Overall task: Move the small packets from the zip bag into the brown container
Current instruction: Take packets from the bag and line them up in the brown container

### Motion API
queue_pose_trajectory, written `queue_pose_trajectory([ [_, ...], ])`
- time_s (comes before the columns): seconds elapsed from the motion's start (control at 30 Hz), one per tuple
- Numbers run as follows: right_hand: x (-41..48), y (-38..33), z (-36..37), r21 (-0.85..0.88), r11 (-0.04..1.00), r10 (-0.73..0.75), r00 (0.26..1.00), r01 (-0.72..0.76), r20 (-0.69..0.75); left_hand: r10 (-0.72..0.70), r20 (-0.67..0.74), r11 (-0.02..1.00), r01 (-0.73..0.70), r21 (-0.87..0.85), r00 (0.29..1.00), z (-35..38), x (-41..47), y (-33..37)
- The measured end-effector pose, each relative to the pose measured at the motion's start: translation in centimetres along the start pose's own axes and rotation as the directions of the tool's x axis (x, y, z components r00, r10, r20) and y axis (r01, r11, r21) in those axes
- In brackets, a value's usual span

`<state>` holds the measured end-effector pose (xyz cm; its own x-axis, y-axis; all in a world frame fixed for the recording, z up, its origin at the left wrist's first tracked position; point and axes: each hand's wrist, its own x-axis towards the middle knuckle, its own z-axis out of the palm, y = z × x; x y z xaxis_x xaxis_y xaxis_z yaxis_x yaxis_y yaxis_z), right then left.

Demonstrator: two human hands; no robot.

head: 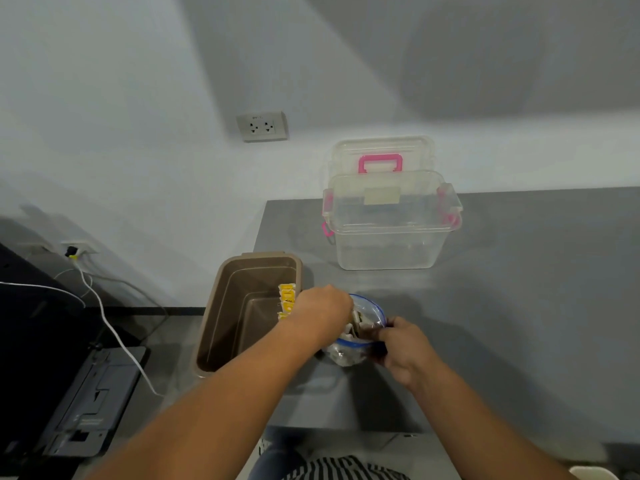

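Right grip (401, 348) pinches the one zip bag (374, 311); left grip (322, 310) inside it, state hidden.

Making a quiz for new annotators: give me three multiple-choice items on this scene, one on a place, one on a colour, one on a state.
1. Where are the yellow packets? A on the floor; B in the brown container; C in a drawer.
2. What colour is the handle of the clear box? A pink; B green; C black.
3. What is the right hand doing? A lying flat; B waving; C pinching the rim of the zip bag.
Answers: B, they stand against its inner wall; A, it shows pink; C, its fingers curl on the blue edge.
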<state>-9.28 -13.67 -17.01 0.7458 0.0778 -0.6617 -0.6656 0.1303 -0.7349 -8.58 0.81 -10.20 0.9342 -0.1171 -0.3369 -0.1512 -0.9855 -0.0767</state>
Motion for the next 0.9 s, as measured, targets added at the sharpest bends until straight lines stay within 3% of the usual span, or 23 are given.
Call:
queue_pose_trajectory([
  [0.1, -0.1, -0.4, 0.3, 0.121, 0.993, -0.007, 1.0, 0.008, -0.011, 0.007, -0.012, 0.996, -0.009, -0.092, 1.0, 0.1, -0.2, -0.1],
  [0.3, 0.6, -0.8, 0.7, 0.157, 0.988, 0.008, 0.987, 0.018, -0.161, 0.03, 0.02, 0.974, -0.025, -0.225, 0.999, 0.3, 0.0, -0.8],
  [0.4, 0.2, -1.2, 0.5, 0.218, 0.976, 0.017, 0.99, 0.013, -0.138, 0.054, -0.007, 0.965, -0.054, -0.257, 0.999, 0.0, 0.2, -1.2],
  [0.6, 0.3, -1.3, 0.5, 0.138, 0.989, -0.059, 0.998, 0.062, -0.028, 0.077, -0.053, 0.959, -0.088, -0.27, 0.996, -0.7, 0.2, -1.4],
  [0.77, 0.8, -1.2, 1.0, -0.077, 0.991, -0.12, 0.987, 0.113, -0.105, 0.098, -0.117, 0.939, -0.13, -0.318, 0.988, -1.2, 0.1, -1.9],
  [0.9, 0.9, -1.2, 1.2, -0.07, 0.993, -0.105, 0.988, 0.098, -0.112, 0.113, -0.186, 0.912, -0.176, -0.371, 0.976, -1.3, -0.2, -2.5],
])
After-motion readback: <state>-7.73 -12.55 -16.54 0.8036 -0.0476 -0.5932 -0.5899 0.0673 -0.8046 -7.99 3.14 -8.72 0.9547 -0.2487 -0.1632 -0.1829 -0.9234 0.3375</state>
